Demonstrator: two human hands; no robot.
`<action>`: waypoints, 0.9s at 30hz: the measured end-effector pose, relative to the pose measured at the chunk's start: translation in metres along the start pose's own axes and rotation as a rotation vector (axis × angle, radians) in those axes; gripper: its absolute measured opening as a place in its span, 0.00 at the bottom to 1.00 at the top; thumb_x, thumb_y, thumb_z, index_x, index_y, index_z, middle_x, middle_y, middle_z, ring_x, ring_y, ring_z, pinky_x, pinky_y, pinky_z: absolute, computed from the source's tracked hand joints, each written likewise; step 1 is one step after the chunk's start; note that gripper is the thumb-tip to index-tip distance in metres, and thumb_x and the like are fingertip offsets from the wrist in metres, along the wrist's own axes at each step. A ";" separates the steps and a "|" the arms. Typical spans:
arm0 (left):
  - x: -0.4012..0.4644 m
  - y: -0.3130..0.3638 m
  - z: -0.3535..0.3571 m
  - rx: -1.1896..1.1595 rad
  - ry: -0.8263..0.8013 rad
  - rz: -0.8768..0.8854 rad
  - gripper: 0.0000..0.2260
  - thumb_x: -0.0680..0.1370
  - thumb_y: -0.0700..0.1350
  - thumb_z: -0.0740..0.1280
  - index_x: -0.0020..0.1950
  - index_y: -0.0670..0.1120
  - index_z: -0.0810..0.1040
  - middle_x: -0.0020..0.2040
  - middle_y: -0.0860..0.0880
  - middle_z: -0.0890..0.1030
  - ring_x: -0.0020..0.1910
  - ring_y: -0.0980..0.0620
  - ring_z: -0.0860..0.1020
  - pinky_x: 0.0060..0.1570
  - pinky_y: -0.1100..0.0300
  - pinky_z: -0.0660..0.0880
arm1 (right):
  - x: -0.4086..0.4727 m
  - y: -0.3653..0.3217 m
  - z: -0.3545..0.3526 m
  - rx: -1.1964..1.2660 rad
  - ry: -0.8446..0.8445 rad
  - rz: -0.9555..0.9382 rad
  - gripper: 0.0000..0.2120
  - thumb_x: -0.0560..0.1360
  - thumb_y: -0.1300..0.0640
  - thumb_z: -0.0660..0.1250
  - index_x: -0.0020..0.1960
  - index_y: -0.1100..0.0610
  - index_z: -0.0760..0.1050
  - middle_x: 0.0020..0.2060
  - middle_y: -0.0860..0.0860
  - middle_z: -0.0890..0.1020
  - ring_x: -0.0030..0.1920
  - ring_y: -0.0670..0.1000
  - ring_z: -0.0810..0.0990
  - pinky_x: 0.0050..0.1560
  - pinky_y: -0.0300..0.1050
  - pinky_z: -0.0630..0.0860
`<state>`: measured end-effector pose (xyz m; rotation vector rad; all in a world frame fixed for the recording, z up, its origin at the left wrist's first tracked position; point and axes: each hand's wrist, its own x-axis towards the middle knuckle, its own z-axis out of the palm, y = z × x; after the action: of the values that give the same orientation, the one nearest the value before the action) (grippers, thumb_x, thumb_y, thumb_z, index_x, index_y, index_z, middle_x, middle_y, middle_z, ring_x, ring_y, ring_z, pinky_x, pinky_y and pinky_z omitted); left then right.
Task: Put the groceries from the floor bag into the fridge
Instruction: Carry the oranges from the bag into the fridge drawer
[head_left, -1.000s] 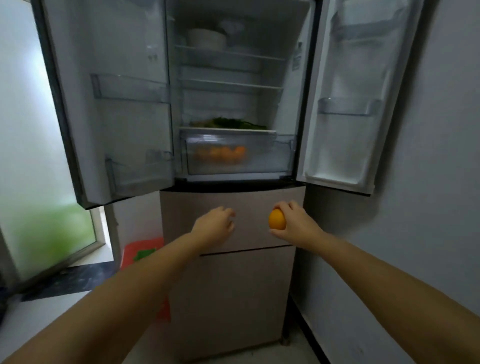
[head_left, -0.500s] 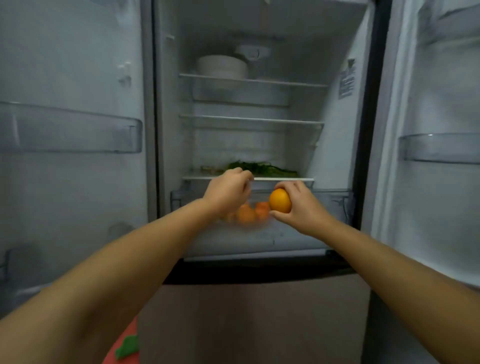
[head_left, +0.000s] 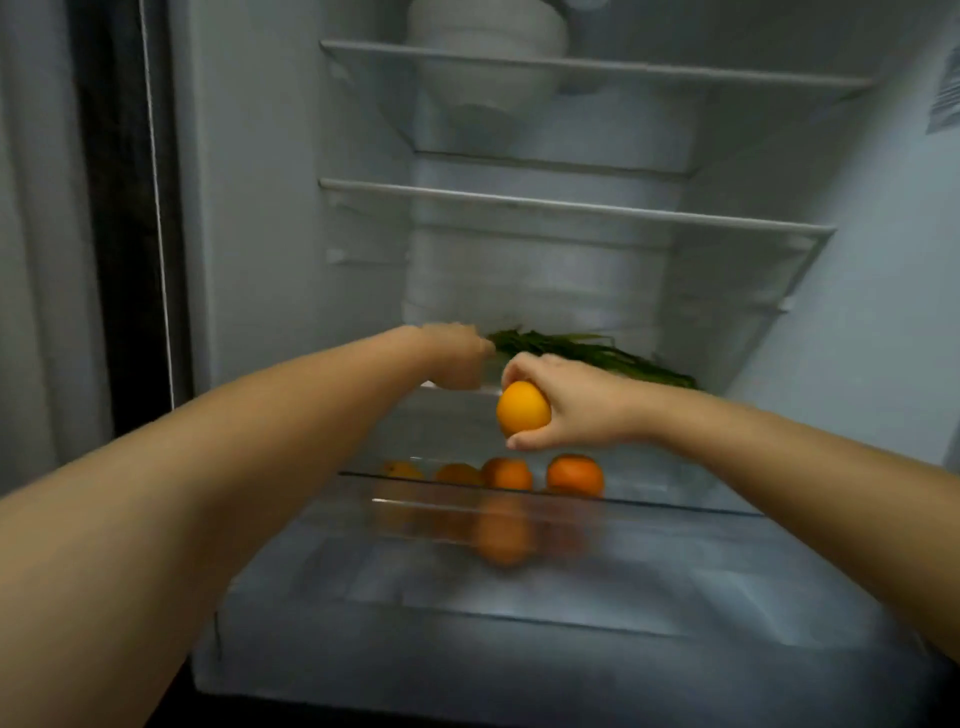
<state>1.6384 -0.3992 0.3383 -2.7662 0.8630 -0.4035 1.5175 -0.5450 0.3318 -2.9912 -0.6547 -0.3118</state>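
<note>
My right hand (head_left: 571, 410) grips an orange (head_left: 522, 408) and holds it in the air above the clear crisper drawer (head_left: 519, 649) at the bottom of the open fridge. Several oranges (head_left: 574, 474) lie inside the drawer behind its rim. My left hand (head_left: 452, 358) is blurred. It sits just left of the orange, at the front edge of the shelf above the drawer, with its fingers curled downward. Whether it grips the edge is unclear.
A bunch of green leafy stalks (head_left: 587, 351) lies on the lowest shelf behind my hands. Two glass shelves (head_left: 571, 208) span the fridge above. A white bowl (head_left: 488, 31) stands on the top one. The left door's dark edge (head_left: 124, 208) is at the left.
The view has closed in on the fridge interior. Both hands rose from in front of the lower door to the drawer and shelf, the right still carrying the orange.
</note>
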 end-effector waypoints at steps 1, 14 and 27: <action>0.008 -0.007 0.008 0.000 -0.041 0.002 0.21 0.80 0.51 0.59 0.71 0.47 0.65 0.67 0.41 0.70 0.64 0.41 0.72 0.60 0.49 0.72 | 0.013 -0.002 0.006 -0.015 -0.068 -0.049 0.27 0.69 0.44 0.73 0.60 0.50 0.65 0.54 0.52 0.74 0.51 0.52 0.74 0.48 0.44 0.71; 0.010 -0.021 0.056 -0.397 -0.073 -0.063 0.21 0.84 0.49 0.46 0.72 0.42 0.66 0.72 0.39 0.67 0.70 0.43 0.66 0.69 0.52 0.62 | 0.052 -0.020 0.114 -0.191 -0.270 -0.492 0.25 0.77 0.41 0.60 0.70 0.49 0.61 0.61 0.57 0.65 0.61 0.57 0.67 0.60 0.50 0.66; 0.005 -0.016 0.037 -0.378 -0.211 -0.062 0.22 0.83 0.53 0.47 0.74 0.45 0.62 0.75 0.42 0.63 0.73 0.45 0.63 0.72 0.53 0.59 | 0.050 -0.023 0.061 -0.281 -0.355 -0.340 0.25 0.77 0.41 0.59 0.70 0.51 0.64 0.63 0.56 0.71 0.63 0.57 0.70 0.64 0.50 0.68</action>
<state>1.6627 -0.3842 0.3089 -3.1086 0.8794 0.0520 1.5638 -0.4975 0.2828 -3.2204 -1.2565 0.1332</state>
